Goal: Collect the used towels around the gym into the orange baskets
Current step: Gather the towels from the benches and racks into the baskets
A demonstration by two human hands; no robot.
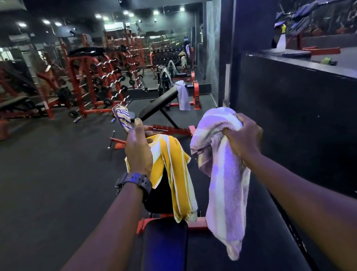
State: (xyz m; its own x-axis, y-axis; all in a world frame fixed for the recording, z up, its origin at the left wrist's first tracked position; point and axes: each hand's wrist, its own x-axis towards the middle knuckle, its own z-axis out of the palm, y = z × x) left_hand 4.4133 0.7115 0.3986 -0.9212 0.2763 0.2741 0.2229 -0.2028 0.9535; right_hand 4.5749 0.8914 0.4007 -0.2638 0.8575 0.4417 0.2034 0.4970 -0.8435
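Observation:
My right hand (242, 137) grips a purple and white striped towel (223, 175) by its bunched top, and the rest hangs down over the bench. My left hand (137, 149) reaches onto a yellow and white striped towel (175, 176) draped over the raised backrest of the bench in front of me; its fingers are hidden behind the hand, the thumb points up. Farther on, a purple and yellow striped towel (122, 117) hangs on the second bench and a white towel (182, 95) hangs off that bench's far end. No orange basket is in view.
The near bench seat (164, 249) sits just below my arms, with a second incline bench (158, 105) ahead. Red racks of barbells (98, 77) fill the back left. A dark wall with a ledge (299, 64) and a spray bottle (281, 40) runs along the right. Dark floor lies to the left.

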